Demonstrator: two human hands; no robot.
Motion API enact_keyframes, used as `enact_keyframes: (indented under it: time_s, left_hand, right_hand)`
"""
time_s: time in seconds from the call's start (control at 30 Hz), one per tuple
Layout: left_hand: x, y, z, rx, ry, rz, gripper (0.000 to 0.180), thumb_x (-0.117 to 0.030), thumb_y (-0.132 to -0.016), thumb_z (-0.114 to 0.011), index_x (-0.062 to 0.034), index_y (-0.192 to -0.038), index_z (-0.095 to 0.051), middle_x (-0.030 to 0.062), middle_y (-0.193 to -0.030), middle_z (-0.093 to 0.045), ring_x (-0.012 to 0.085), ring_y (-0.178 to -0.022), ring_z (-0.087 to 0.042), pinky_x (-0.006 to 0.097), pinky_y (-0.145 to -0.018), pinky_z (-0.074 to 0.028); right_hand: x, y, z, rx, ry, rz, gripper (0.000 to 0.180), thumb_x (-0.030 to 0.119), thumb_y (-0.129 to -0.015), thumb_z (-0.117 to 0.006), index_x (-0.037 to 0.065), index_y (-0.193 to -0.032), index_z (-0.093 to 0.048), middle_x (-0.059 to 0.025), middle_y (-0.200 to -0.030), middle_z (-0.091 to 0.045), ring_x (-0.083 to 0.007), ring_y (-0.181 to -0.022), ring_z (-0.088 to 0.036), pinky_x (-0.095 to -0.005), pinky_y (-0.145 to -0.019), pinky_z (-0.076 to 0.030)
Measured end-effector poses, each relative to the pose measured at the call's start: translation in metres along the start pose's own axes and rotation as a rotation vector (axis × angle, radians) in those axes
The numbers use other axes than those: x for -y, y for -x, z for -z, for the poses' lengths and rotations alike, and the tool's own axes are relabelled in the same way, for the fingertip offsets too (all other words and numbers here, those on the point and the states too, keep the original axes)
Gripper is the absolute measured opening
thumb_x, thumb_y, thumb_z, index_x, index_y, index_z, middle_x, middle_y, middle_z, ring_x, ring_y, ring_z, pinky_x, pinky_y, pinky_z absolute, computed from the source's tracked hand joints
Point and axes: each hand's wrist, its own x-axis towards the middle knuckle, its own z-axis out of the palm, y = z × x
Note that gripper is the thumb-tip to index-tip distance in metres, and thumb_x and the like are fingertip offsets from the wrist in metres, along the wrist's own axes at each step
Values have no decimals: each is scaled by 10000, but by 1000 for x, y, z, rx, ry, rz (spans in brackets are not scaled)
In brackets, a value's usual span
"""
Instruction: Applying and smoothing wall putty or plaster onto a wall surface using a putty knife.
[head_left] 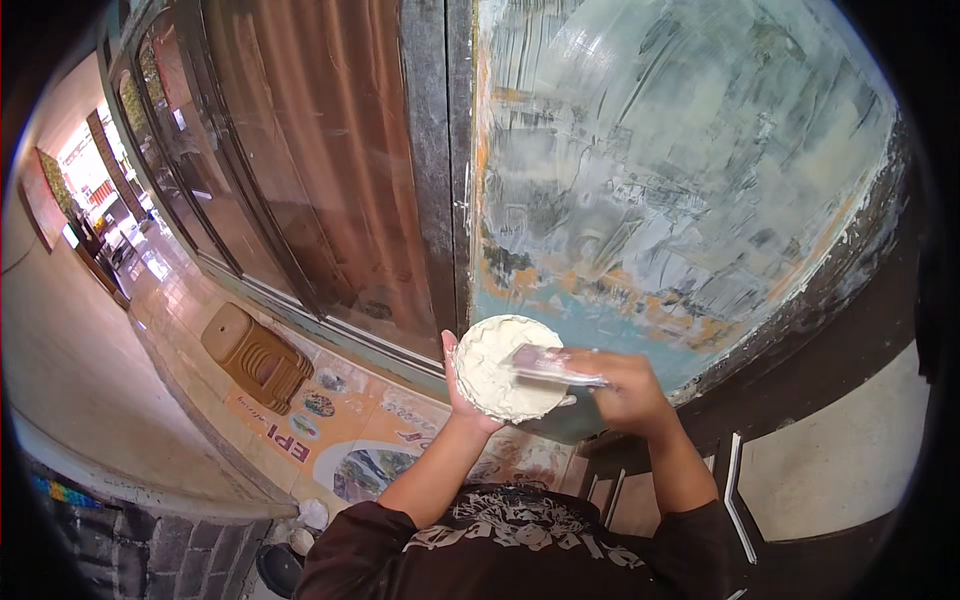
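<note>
A round tub (459,382) heaped with creamy white putty (492,385) rests in my left hand (470,411), whose fingers reach up around its side. My right hand (628,388) is closed on a putty knife (545,364). The wide blade lies over the putty, slightly smeared by motion; whether it touches the surface I cannot tell. In front of me is a wall panel (650,180) with streaky white and grey coating over pale blue-green paint. Orange patches show along its lower part and left edge.
Left of the panel stand a dark post (430,130) and sliding glass windows (320,170) with brown curtains behind. Stacked brown plastic stools (255,355) and a printed banner (345,440) lie along the walkway. A grey block wall (170,555) and dark bucket (280,570) are at lower left.
</note>
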Motion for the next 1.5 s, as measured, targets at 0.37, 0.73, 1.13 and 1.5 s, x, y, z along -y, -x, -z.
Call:
enact_keyframes:
  time_s: [0.37,0.73,1.13,1.5]
  left_hand:
    - [43,-24,-36,98,78,49,925,-777,-919,-363,-25,-1441,-489,209,-1444,-526,422,-1295,-520,581,-1096,-399]
    - [92,-37,-44,215,57,88,914,-765,-924,-365,-26,-1450,-480,200,-1482,-493,418,-1331,-491,580,-1118,-368]
    - [144,-41,-50,240,104,67,895,-760,-928,-365,-65,-1487,-442,166,-1500,-483,383,-1337,-496,549,-1123,-377]
    - [108,-50,-70,180,-59,27,966,-853,-854,-320,-131,-1479,-469,171,-1539,-428,473,-1384,-405,747,-1094,-260]
  right_hand:
    - [-41,33,26,-445,-1198,-310,378,-14,-983,-500,-39,-1361,-504,-165,-1318,-609,-291,-1235,-589,-474,-1101,-441]
    - [-27,56,68,-535,-1444,-208,420,25,-1009,-435,-32,-1425,-435,-178,-1395,-558,-323,-1299,-546,-497,-1126,-413]
    - [-17,66,106,-573,-1336,-173,348,-28,-987,-481,-28,-1331,-537,-165,-1312,-614,-300,-1212,-605,-461,-1082,-463]
    - [56,-30,164,-511,706,238,505,-83,-879,-550,-88,-1381,-489,-260,-1297,-610,-357,-1247,-586,-426,-1042,-470]
